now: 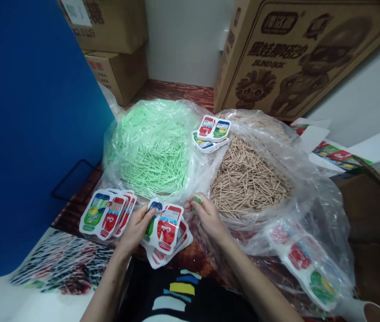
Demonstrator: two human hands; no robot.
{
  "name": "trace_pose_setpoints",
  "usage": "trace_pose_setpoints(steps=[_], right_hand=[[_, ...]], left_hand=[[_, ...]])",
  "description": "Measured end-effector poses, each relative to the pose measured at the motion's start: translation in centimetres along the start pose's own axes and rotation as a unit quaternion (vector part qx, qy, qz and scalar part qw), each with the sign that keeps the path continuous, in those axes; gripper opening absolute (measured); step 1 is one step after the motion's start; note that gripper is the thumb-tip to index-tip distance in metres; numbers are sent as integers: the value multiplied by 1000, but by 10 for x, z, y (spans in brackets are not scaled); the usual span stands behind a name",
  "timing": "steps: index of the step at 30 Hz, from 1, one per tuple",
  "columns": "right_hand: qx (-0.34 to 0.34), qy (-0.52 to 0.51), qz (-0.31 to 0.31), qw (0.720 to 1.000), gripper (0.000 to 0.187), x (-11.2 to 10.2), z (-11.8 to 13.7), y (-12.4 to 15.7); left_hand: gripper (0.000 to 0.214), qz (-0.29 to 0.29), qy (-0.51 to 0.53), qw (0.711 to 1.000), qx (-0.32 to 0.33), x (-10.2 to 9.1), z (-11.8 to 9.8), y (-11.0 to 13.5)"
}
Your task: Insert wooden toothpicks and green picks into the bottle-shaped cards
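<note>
My left hand [138, 227] is closed on a jar-shaped candy card [170, 228] with a red Cola half and a green half, its thumb pressed on the upper left part. Beneath that card lies a fanned stack of similar cards [158, 258]. My right hand [210, 220] pinches a small bunch of short green sticks [197, 199] between thumb and fingers, just right of the card. Beyond the left hand spreads a heap of green sticks [159, 165] in clear plastic. A heap of brown sticks [248, 183] lies past the right hand.
Another stack of cards [100, 214] sits at the left, with several more cards [212, 129] between the heaps. Plastic-covered cards [305, 264] lie at the right. A large cardboard box [277, 58] and smaller boxes [119, 76] stand behind; a blue panel [35, 112] borders the left.
</note>
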State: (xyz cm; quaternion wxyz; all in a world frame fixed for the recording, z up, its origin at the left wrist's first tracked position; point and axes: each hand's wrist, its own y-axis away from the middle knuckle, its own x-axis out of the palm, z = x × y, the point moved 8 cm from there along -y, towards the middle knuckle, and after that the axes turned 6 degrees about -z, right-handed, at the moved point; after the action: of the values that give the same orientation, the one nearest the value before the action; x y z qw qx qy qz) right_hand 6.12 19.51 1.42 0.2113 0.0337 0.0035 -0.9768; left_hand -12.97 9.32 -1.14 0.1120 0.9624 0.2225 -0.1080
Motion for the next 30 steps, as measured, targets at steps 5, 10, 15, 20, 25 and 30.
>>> trace_pose_setpoints(steps=[5, 10, 15, 20, 25, 30], right_hand=[[-36, 15, 46, 998, 13, 19, 20, -61], [-91, 254, 132, 954, 14, 63, 16, -117], [-141, 380, 189, 895, 16, 107, 6, -133], [-182, 486, 249, 818, 14, 128, -4, -119], [-176, 526, 260, 790, 16, 125, -12, -112], [-126, 437, 192, 870, 13, 100, -11, -128]], left_hand=[[24, 5, -25, 1000, 5, 4, 7, 4], [31, -83, -37, 996, 13, -14, 4, 7], [33, -80, -68, 992, 68, -22, -7, 12], [32, -44, -93, 991, 89, -22, -4, 14], [31, -29, -101, 989, 102, -22, -6, 14], [30, -27, -85, 989, 118, -16, -14, 15]])
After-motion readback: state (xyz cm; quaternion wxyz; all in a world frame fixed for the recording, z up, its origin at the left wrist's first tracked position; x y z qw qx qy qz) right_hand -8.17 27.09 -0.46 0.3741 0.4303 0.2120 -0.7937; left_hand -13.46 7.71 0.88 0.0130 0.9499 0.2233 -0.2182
